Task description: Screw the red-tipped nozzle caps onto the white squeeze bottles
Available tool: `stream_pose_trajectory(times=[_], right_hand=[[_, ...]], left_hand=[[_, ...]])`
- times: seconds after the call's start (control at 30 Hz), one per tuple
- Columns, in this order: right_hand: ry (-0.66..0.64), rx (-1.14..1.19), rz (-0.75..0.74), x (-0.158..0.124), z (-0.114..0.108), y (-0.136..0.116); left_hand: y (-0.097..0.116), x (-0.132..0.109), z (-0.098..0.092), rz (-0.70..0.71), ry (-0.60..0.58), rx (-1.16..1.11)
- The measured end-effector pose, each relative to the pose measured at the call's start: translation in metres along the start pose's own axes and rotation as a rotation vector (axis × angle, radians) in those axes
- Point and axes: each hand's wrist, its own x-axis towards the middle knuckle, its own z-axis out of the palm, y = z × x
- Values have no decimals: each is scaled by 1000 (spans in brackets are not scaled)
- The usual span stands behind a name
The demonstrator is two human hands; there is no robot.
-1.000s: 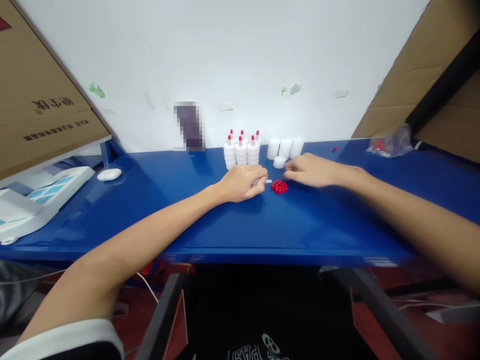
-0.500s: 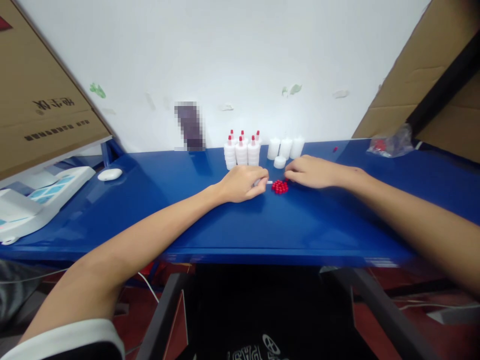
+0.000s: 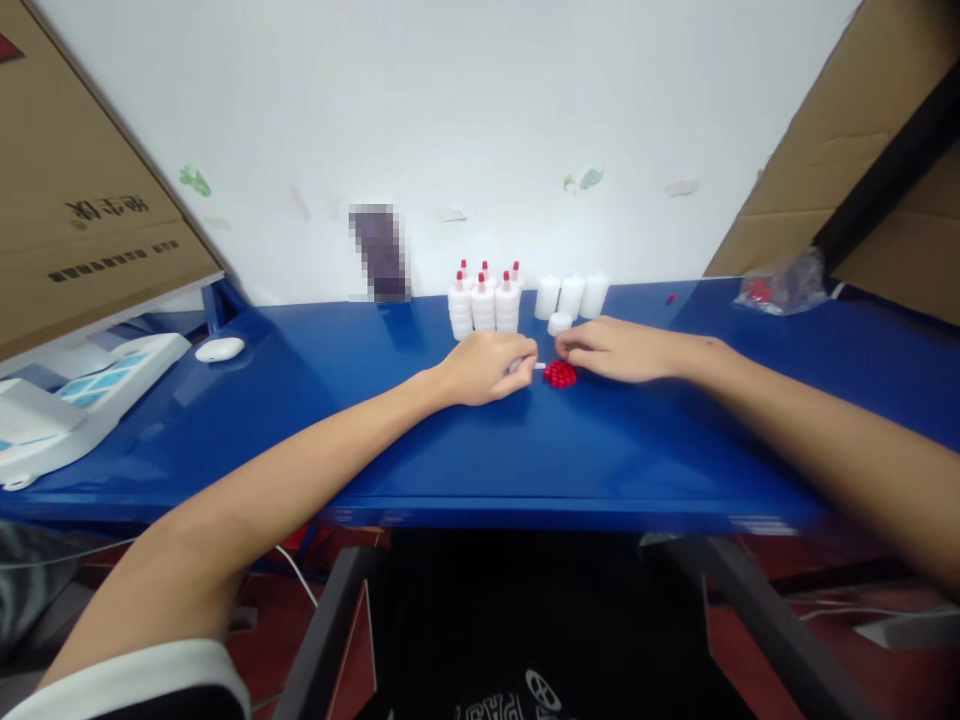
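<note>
My left hand (image 3: 486, 365) rests on the blue table (image 3: 375, 440), its fingers curled round a small white bottle whose nozzle tip (image 3: 538, 365) pokes out toward the right. Beside that tip lies a pile of small red caps (image 3: 560, 374). My right hand (image 3: 615, 348) lies just right of the pile, fingers bent and pinched together over its far edge; what they hold is hidden. Behind the hands stand several white bottles with red caps (image 3: 484, 298), uncapped white bottles (image 3: 571, 294) and one low white piece (image 3: 559, 323).
A white device (image 3: 67, 400) and a white mouse (image 3: 219, 348) sit at the left end. Cardboard boxes lean at the left (image 3: 82, 200) and right (image 3: 862, 160). A clear bag with red caps (image 3: 780, 283) lies at the back right. A lone red cap (image 3: 670, 297) sits near it.
My right hand has slid left, closing in on the red caps and the bottle tip. My left hand has stayed where it was.
</note>
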Motion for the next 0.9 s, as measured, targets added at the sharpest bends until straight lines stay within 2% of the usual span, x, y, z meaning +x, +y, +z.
stream_pose_trajectory(times=[0.77,0.9], right_hand=[[5,85,-64,2,0,1],[84,50,-72,1,0,2]], left_hand=[[1,1,-2,-5,-16,11],[2,1,-2,-20,-36,31]])
